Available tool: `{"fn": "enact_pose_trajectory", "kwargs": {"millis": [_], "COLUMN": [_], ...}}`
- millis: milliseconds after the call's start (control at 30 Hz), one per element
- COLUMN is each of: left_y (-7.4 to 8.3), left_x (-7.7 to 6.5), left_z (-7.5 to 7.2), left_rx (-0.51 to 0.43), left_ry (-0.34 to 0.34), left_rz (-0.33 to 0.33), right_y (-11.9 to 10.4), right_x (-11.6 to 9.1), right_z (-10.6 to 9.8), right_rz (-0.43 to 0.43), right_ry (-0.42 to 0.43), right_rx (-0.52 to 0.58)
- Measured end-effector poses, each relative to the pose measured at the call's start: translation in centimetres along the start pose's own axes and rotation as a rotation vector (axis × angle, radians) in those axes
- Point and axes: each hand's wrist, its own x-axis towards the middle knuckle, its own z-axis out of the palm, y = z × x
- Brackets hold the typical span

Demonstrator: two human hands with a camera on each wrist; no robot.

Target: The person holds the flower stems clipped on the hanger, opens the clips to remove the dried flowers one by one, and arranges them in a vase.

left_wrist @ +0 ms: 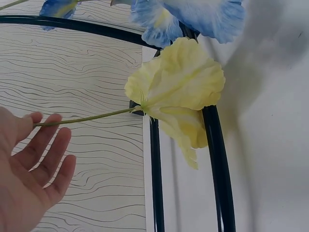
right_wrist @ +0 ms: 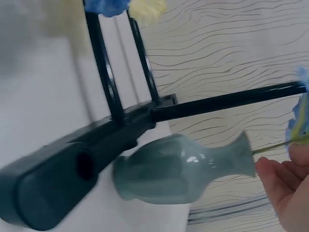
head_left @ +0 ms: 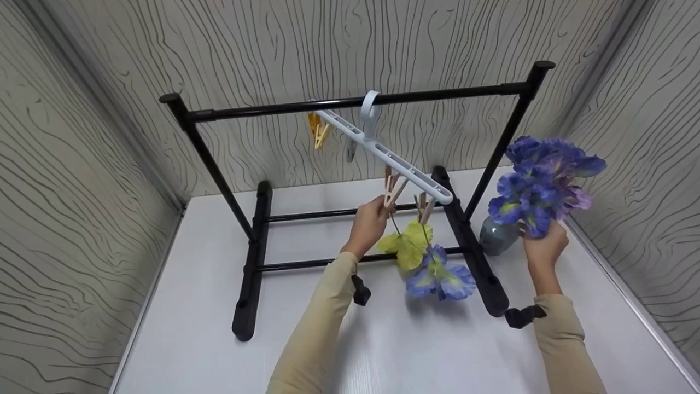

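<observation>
My left hand (head_left: 367,225) is just under a pale pink clothespin (head_left: 395,189) on the light blue hanger (head_left: 350,127). Its thumb and forefinger pinch the thin green stem (left_wrist: 91,117) of a yellow flower (left_wrist: 181,79), whose petals hang downward. A blue flower (head_left: 442,282) dangles beside it, below a second pink clothespin (head_left: 425,209). On the right, my right hand (head_left: 547,246) holds a flower stem (right_wrist: 273,146) at the mouth of a grey-green vase (right_wrist: 164,166). Blue and purple flowers (head_left: 538,180) rise above that hand and partly cover its fingers.
A black rack (head_left: 284,108) stands on the white table (head_left: 202,284), the hanger hooked over its top bar. Yellow and orange clothespins (head_left: 321,135) and a grey one (head_left: 350,150) hang from the hanger's far half. Wood-patterned walls (head_left: 235,49) enclose the back and sides.
</observation>
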Motion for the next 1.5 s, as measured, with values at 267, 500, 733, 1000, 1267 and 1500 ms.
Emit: {"fn": "enact_pose_trajectory", "kwargs": {"millis": [267, 500, 733, 1000, 1267, 1500], "left_y": [0.0, 0.0, -0.1, 0.1, 0.2, 0.2], "left_x": [-0.1, -0.3, -0.4, -0.7, -0.8, -1.1], "left_z": [-0.2, -0.3, -0.5, -0.7, -0.8, -0.8], "left_rx": [0.001, 0.026, 0.067, 0.118, 0.186, 0.222], "left_ry": [0.014, 0.027, 0.046, 0.051, 0.091, 0.111], "left_rz": [-0.001, 0.011, 0.023, 0.029, 0.065, 0.127], "right_y": [1.1, -4.2, -9.6, -11.6, -11.7, -11.3], "right_x": [-3.9, -6.9, -9.6, -12.5, -13.4, -13.1], "right_z": [0.2, 2.7, 4.0, 4.6, 5.3, 6.5], "right_rz": [0.251, 0.181, 0.015, -0.257, -0.354, -0.219], "right_ry": [-0.594, -0.682, -0.549, -0.460, -0.490, -0.625], "right_rx": [-0.233, -0.107, -0.005, -0.015, 0.024, 0.055]}}
